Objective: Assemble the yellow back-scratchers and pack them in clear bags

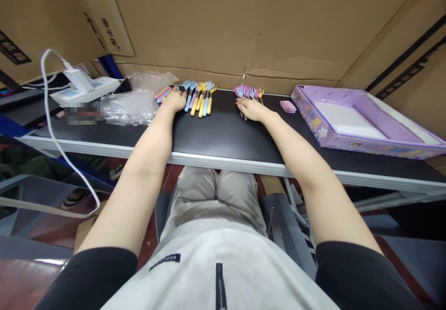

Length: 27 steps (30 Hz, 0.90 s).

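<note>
My left hand (175, 100) rests with bent fingers at a pile of pink, yellow and purple handles (163, 94); what lies under its fingers is hidden. Just right of it, a row of back scratchers (200, 100) with claw-shaped heads and blue, purple and yellow handles lies on the black tabletop (216, 136), heads toward the back. My right hand (252, 109) is closed over a light-blue-headed back scratcher (240, 91), whose dark lower end shows below the fingers. Pink, blue and yellow scratcher heads (256, 92) fan out behind this hand, their handles mostly covered.
A small stack of pink cards (288, 106) lies right of my right hand. Beyond it sits a purple open box (362, 115). Clear plastic bags (130, 106) and a white power strip (85, 92) with a cable are at left. A cardboard wall (216, 27) closes the back.
</note>
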Each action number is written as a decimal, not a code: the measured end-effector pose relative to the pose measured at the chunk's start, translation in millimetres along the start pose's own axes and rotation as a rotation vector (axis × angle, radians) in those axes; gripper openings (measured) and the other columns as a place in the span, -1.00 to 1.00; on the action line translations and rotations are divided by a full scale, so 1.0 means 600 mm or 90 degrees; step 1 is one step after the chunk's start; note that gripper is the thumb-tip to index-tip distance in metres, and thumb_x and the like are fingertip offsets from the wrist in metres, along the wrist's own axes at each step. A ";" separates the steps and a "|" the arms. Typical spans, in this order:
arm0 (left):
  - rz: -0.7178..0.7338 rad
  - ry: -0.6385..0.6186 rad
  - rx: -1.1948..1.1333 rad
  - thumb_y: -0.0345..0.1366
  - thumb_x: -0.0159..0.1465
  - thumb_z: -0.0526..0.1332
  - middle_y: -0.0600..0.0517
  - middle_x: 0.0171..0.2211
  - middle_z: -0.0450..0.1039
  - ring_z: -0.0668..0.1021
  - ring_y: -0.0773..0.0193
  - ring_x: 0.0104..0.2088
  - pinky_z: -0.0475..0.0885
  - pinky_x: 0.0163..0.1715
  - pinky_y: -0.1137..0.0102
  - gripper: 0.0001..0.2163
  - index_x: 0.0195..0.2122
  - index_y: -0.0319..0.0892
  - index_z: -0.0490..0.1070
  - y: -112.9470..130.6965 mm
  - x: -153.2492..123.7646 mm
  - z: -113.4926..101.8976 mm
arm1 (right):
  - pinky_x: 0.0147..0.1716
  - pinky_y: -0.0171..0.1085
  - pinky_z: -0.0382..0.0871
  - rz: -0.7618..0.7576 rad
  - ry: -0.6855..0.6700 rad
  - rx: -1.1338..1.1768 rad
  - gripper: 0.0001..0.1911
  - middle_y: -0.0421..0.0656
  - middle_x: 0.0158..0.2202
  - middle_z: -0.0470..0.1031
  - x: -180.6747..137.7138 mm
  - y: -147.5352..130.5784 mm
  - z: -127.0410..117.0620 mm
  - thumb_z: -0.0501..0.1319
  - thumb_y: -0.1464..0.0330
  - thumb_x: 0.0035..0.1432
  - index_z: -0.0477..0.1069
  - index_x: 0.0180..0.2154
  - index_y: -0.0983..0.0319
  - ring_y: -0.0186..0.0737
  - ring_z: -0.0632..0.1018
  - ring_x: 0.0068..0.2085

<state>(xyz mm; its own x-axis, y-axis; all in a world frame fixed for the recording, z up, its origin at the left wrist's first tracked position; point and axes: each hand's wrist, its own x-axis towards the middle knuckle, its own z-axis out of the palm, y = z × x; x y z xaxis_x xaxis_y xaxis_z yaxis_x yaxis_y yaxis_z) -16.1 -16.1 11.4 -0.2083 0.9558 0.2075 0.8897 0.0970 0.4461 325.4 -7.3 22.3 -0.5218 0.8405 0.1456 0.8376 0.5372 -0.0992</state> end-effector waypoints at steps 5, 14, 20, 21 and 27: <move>-0.010 0.009 0.007 -0.31 0.48 0.10 -0.40 0.47 0.51 0.54 -0.27 0.50 0.40 0.52 -0.01 -0.53 0.30 -0.27 0.62 0.002 -0.006 -0.010 | 0.64 0.34 0.19 0.000 0.012 -0.005 -0.41 0.19 0.58 0.40 0.000 -0.002 0.000 -0.04 0.41 0.62 0.55 0.44 0.38 0.22 0.37 0.64; -0.015 0.043 -0.008 -0.35 0.40 0.12 -0.32 0.45 0.56 0.53 -0.16 0.50 0.37 0.56 0.11 -0.45 0.36 -0.28 0.62 0.004 -0.008 -0.014 | 0.61 0.20 0.28 -0.023 0.042 -0.030 -0.43 0.22 0.53 0.47 -0.009 -0.022 -0.009 -0.03 0.42 0.62 0.61 0.36 0.44 0.19 0.45 0.60; 0.000 0.067 0.018 -0.31 0.44 0.11 -0.29 0.51 0.49 0.50 -0.25 0.53 0.36 0.58 -0.04 -0.46 0.39 -0.18 0.62 0.025 -0.021 -0.024 | 0.59 0.21 0.31 -0.050 0.060 -0.034 -0.43 0.19 0.51 0.51 -0.009 -0.017 -0.006 -0.03 0.39 0.62 0.63 0.35 0.41 0.19 0.49 0.57; 0.018 0.073 0.020 -0.29 0.46 0.12 -0.27 0.53 0.47 0.47 -0.25 0.55 0.33 0.60 -0.05 -0.48 0.37 -0.15 0.63 0.031 -0.022 -0.025 | 0.59 0.21 0.31 -0.051 0.060 -0.036 -0.42 0.19 0.50 0.52 -0.009 -0.016 -0.006 -0.03 0.39 0.62 0.63 0.35 0.41 0.18 0.50 0.56; 0.198 0.022 0.043 -0.16 0.51 0.15 -0.27 0.54 0.44 0.37 -0.26 0.59 0.21 0.62 -0.13 -0.54 0.32 -0.16 0.62 0.089 -0.034 -0.004 | 0.58 0.22 0.32 -0.039 0.061 -0.043 -0.41 0.22 0.48 0.54 -0.008 -0.014 -0.004 -0.03 0.41 0.59 0.61 0.37 0.45 0.20 0.51 0.56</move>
<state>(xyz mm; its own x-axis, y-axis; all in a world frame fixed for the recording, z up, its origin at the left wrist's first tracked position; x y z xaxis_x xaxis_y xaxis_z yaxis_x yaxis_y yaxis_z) 34.9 -31.3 33.3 0.0650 0.9326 0.3549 0.9378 -0.1786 0.2976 321.3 -15.9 25.1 -0.5577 0.7937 0.2431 0.8150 0.5790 -0.0209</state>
